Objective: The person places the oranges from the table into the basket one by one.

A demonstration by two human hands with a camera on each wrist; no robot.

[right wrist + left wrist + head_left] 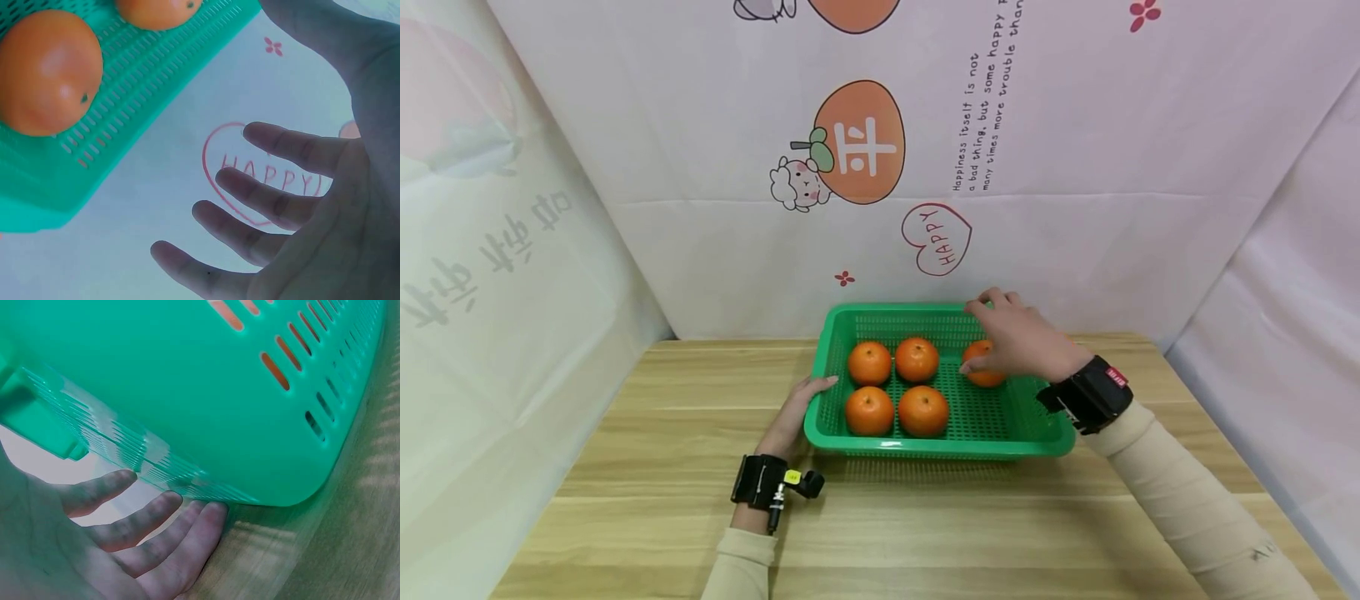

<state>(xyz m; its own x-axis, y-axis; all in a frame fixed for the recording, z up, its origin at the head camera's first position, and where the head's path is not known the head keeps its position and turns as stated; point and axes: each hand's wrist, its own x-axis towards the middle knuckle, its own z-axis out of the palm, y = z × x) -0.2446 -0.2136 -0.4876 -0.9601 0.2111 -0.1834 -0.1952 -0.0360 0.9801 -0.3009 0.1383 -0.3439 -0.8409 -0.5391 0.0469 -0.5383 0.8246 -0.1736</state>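
A green plastic basket with little holes (1037, 433) sits on the light wooden desk (647, 467). Five round orange fruits lie inside it. The right hand (1018, 337) hovers just above the fruit at the back right (981, 375), fingers spread and holding nothing. The left hand (793, 421) rests flat against the basket's left side, fingers straight. A pink cloth with a red "HAPPY" heart (937, 239) hangs behind.
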